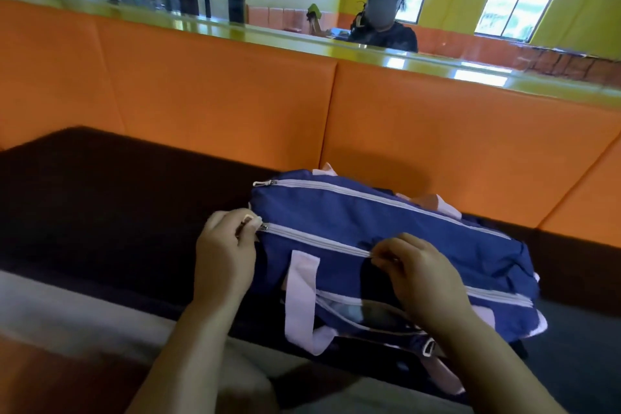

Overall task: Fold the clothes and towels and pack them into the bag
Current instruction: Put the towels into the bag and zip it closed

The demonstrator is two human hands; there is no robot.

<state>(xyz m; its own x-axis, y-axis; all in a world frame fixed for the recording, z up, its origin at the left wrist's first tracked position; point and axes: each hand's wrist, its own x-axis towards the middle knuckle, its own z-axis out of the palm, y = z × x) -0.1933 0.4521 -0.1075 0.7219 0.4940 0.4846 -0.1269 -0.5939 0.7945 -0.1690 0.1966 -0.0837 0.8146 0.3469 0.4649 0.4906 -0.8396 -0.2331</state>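
Leftward, dark desk [100,198]: bare surface running from its near pale edge to the orange padded wall [201,94] behind. Left hand [225,252]: fingers [250,220] pinched narrow on the zipper pull [263,227] at the left end of the blue bag [386,222]. Bag: lies flat on the desk, right of centre, far side close to the wall; white zipper lines closed along the top, white strap [302,296] hanging at the near side. Right hand [423,279]: fingers [386,254] nipped tight on the middle zipper seam. Behind the wall: yellow ledge [369,55], another person [384,23], windows [517,0].
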